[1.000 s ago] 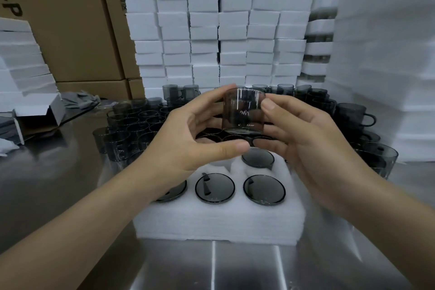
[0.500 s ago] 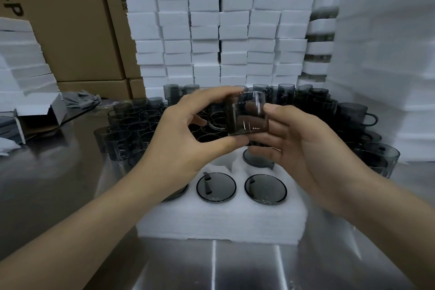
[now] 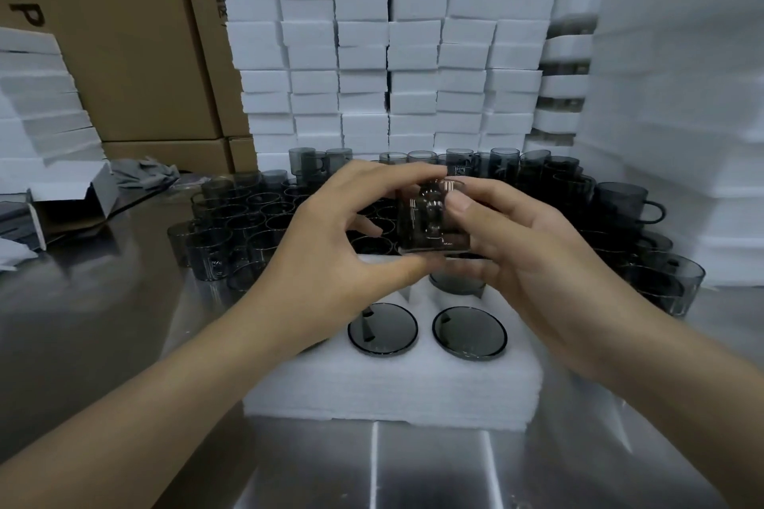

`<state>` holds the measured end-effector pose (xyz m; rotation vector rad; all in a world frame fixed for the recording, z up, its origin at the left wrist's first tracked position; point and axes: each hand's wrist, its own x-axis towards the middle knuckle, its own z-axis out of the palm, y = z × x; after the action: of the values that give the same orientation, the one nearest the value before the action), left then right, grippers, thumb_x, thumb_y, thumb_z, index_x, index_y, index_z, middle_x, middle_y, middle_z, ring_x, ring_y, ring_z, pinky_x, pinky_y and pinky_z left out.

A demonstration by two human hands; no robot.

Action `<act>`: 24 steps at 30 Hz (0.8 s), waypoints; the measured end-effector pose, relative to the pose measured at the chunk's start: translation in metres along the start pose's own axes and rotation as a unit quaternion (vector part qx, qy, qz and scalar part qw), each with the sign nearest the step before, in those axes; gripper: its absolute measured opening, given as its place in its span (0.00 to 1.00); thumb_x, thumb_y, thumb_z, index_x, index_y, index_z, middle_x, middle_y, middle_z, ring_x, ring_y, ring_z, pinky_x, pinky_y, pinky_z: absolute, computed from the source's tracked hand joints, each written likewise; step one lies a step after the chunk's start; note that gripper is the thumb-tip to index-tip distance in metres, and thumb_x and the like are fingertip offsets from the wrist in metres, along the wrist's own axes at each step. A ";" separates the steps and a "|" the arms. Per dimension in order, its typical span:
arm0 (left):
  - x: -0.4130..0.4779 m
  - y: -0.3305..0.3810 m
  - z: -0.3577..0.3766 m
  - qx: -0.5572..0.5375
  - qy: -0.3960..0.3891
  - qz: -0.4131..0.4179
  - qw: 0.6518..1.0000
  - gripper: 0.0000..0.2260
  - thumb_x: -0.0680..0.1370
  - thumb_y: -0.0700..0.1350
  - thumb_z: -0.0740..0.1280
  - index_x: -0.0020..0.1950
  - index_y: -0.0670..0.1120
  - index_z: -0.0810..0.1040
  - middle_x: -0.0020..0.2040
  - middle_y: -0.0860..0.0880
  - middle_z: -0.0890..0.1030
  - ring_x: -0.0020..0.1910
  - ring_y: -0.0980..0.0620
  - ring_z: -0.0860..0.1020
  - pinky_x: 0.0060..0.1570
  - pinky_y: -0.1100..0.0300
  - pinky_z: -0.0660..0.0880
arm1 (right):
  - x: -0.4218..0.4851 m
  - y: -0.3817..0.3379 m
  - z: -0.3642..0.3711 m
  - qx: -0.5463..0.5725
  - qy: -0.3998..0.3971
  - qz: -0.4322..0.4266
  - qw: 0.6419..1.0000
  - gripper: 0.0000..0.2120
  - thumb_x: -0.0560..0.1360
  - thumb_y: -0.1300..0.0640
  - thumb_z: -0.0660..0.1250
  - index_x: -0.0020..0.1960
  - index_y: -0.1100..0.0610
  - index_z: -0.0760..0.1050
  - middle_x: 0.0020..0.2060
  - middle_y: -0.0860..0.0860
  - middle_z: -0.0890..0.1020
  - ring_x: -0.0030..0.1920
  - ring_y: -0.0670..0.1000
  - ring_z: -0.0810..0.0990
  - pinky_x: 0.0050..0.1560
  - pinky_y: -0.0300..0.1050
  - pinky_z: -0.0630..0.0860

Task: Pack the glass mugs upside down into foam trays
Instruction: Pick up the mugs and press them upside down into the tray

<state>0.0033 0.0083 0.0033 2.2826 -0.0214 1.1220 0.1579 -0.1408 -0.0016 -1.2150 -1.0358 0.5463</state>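
Head view first: what are the hands doing?

Both hold one smoky glass mug (image 3: 430, 219) between them. The left hand (image 3: 330, 256) has its thumb under the lower edge and its fingers curled over the top. The right hand (image 3: 533, 256) presses its thumb on the near side, with its fingers wrapped behind.

Where is that mug?

In the air, above the far part of the foam tray (image 3: 392, 397) and not touching it. Reflections blur the glass, so I cannot tell which way up it is.

And the tray?

It lies on the steel table (image 3: 103, 322), about midway between the left and right edges. Two packed mugs (image 3: 382, 329) show round bases up, side by side in its near row. A third sits behind them, partly hidden under the hands.

What else is on the table?

Loose mugs (image 3: 231, 227) crowd the space behind the tray, toward the far edge, mouths up. White foam stacks (image 3: 413, 54) rise behind them and along the right edge. Cardboard boxes (image 3: 124, 33) stand at the far left corner, with a grey cloth (image 3: 144, 171) lying just in front of them.
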 end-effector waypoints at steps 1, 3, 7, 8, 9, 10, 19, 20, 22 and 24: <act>0.000 -0.001 0.000 -0.007 -0.012 -0.007 1.000 0.30 0.73 0.47 0.82 0.74 0.60 0.78 0.66 0.57 0.80 0.70 0.49 0.78 0.59 0.53 0.82 | 0.000 0.000 0.000 0.010 -0.008 0.001 1.000 0.17 0.81 0.46 0.70 0.68 0.50 0.82 0.59 0.54 0.88 0.61 0.57 0.87 0.63 0.58 0.80; 0.001 -0.002 0.000 -0.035 -0.040 -0.028 0.998 0.31 0.74 0.46 0.82 0.74 0.61 0.77 0.69 0.55 0.80 0.70 0.50 0.80 0.60 0.47 0.82 | 0.000 -0.001 0.001 0.017 -0.032 0.008 0.999 0.16 0.84 0.49 0.65 0.68 0.51 0.82 0.59 0.56 0.88 0.62 0.59 0.86 0.62 0.55 0.80; -0.001 -0.003 0.002 -0.012 -0.050 -0.026 0.998 0.31 0.74 0.42 0.82 0.72 0.63 0.79 0.67 0.56 0.81 0.68 0.50 0.81 0.57 0.46 0.84 | -0.003 -0.002 0.001 -0.009 -0.023 -0.003 1.000 0.21 0.83 0.39 0.61 0.66 0.48 0.84 0.59 0.53 0.88 0.62 0.54 0.86 0.64 0.60 0.82; -0.001 -0.003 0.002 0.005 -0.046 -0.019 0.999 0.30 0.73 0.43 0.82 0.71 0.64 0.79 0.66 0.57 0.80 0.68 0.49 0.80 0.55 0.47 0.84 | -0.003 -0.003 0.001 -0.034 -0.012 -0.019 0.999 0.20 0.82 0.37 0.64 0.64 0.47 0.84 0.58 0.51 0.88 0.61 0.52 0.86 0.62 0.58 0.83; -0.002 -0.004 0.001 0.013 -0.041 -0.018 0.999 0.30 0.73 0.44 0.82 0.70 0.65 0.79 0.65 0.58 0.79 0.68 0.49 0.79 0.53 0.48 0.84 | -0.002 -0.004 0.001 -0.057 0.006 -0.034 0.998 0.18 0.79 0.37 0.68 0.62 0.46 0.85 0.55 0.50 0.88 0.59 0.49 0.86 0.58 0.55 0.83; -0.002 -0.005 0.001 0.011 -0.038 -0.024 0.999 0.29 0.73 0.44 0.82 0.70 0.64 0.80 0.65 0.58 0.79 0.67 0.49 0.79 0.53 0.48 0.83 | -0.001 -0.004 0.000 -0.073 0.028 -0.046 0.996 0.16 0.76 0.38 0.73 0.59 0.46 0.86 0.51 0.50 0.88 0.55 0.46 0.87 0.53 0.50 0.83; 0.002 -0.007 -0.003 -0.065 -0.075 -0.125 0.987 0.28 0.73 0.37 0.76 0.70 0.58 0.81 0.68 0.52 0.80 0.67 0.55 0.81 0.68 0.53 0.79 | 0.002 -0.001 -0.007 -0.142 0.026 -0.072 0.987 0.12 0.76 0.47 0.76 0.39 0.53 0.85 0.33 0.51 0.85 0.34 0.45 0.81 0.34 0.34 0.75; 0.003 -0.006 -0.005 -0.096 -0.081 -0.138 0.982 0.26 0.73 0.39 0.73 0.70 0.57 0.81 0.67 0.52 0.82 0.66 0.56 0.82 0.67 0.57 0.79 | 0.001 0.000 -0.006 -0.146 0.029 -0.076 0.986 0.12 0.76 0.46 0.76 0.39 0.53 0.85 0.33 0.52 0.86 0.34 0.45 0.82 0.35 0.33 0.75; 0.006 -0.004 -0.007 -0.127 -0.080 -0.157 0.976 0.21 0.77 0.44 0.72 0.70 0.56 0.82 0.64 0.54 0.86 0.63 0.58 0.83 0.67 0.61 0.78 | 0.001 0.002 -0.006 -0.150 0.025 -0.079 0.985 0.12 0.74 0.46 0.77 0.40 0.53 0.85 0.35 0.53 0.87 0.35 0.45 0.84 0.36 0.32 0.76; 0.007 -0.006 -0.010 -0.088 -0.064 -0.155 0.982 0.14 0.84 0.47 0.72 0.69 0.57 0.83 0.64 0.59 0.85 0.63 0.60 0.83 0.69 0.60 0.77 | -0.001 0.005 -0.004 -0.148 0.000 -0.060 0.987 0.12 0.74 0.45 0.77 0.41 0.53 0.86 0.37 0.54 0.88 0.38 0.49 0.87 0.42 0.36 0.81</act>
<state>0.0026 0.0201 0.0097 2.1070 0.1725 0.7806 0.1623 -0.1420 -0.0062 -1.4010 -1.2120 0.3036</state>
